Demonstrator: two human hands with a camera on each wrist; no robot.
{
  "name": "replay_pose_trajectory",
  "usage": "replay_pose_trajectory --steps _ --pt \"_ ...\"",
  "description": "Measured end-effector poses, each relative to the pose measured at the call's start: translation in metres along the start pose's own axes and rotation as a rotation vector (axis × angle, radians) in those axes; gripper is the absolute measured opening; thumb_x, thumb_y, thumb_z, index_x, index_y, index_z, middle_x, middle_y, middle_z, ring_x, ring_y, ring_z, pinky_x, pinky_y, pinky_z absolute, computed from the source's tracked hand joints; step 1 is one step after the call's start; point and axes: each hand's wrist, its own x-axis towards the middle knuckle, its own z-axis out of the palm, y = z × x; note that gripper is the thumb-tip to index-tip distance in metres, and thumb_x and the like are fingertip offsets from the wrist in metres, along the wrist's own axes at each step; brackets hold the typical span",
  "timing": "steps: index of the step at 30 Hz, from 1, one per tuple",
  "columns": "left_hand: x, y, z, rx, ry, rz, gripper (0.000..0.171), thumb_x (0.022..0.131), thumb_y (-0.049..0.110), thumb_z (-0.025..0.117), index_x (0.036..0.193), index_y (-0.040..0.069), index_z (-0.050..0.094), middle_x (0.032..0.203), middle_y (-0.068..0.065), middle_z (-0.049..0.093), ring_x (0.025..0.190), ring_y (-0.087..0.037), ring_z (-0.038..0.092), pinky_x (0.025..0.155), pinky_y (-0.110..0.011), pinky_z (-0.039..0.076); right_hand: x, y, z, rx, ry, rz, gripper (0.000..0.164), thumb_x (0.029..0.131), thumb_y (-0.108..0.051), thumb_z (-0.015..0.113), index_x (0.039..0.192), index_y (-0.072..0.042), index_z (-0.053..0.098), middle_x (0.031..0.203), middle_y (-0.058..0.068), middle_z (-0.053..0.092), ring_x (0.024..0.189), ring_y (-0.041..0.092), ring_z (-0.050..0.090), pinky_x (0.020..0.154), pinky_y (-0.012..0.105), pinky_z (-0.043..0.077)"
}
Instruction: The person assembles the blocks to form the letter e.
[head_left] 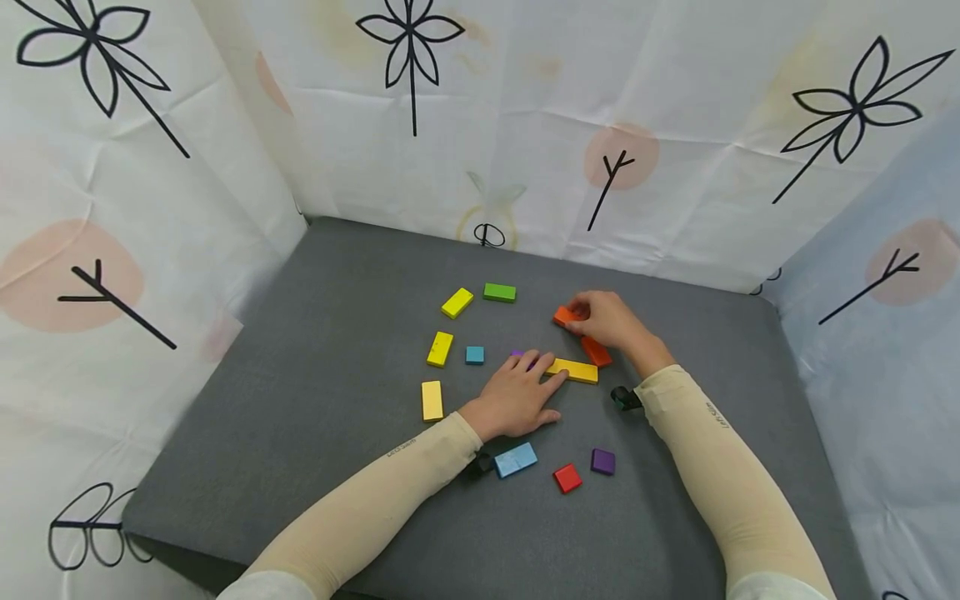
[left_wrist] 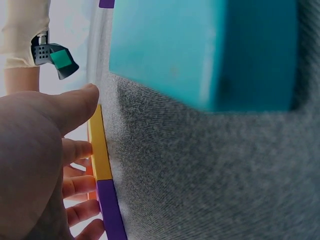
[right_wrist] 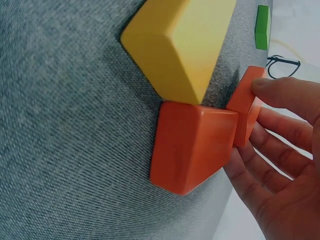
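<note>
My right hand (head_left: 609,320) pinches an orange block (head_left: 564,316) between thumb and fingers. In the right wrist view that block (right_wrist: 245,102) meets the end of a second orange-red block (right_wrist: 192,145). This second block (head_left: 597,351) touches the right end of a long yellow-orange block (head_left: 577,370). My left hand (head_left: 517,398) lies with fingers spread, fingertips against the yellow-orange block (left_wrist: 101,150) and a purple block (left_wrist: 111,207) that sit end to end. In the head view the hand covers much of the purple block (head_left: 517,354).
Left of the hands lie yellow blocks (head_left: 439,349), a small blue block (head_left: 475,356) and a green block (head_left: 499,292). Nearer the front are a light-blue block (head_left: 515,460), a red block (head_left: 567,478) and another purple block (head_left: 603,462). Patterned curtains (head_left: 525,125) border the grey table (head_left: 337,375).
</note>
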Motion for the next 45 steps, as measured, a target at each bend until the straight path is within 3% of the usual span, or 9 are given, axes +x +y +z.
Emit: replay_pose_trajectory --steps 45 --pt "0.0026 -0.0004 -0.0004 -0.014 -0.026 -0.004 0.074 0.109 0.064 0.053 0.171 0.025 0.039 0.173 -0.007 0.031 0.157 -0.03 0.03 0.128 -0.049 0.026 0.0012 0.0053 0.006 0.006 -0.012 -0.025 0.036 0.104 -0.017 0.076 0.134 0.003 0.07 0.124 0.021 0.07 0.109 0.036 0.066 0.098 0.054 0.055"
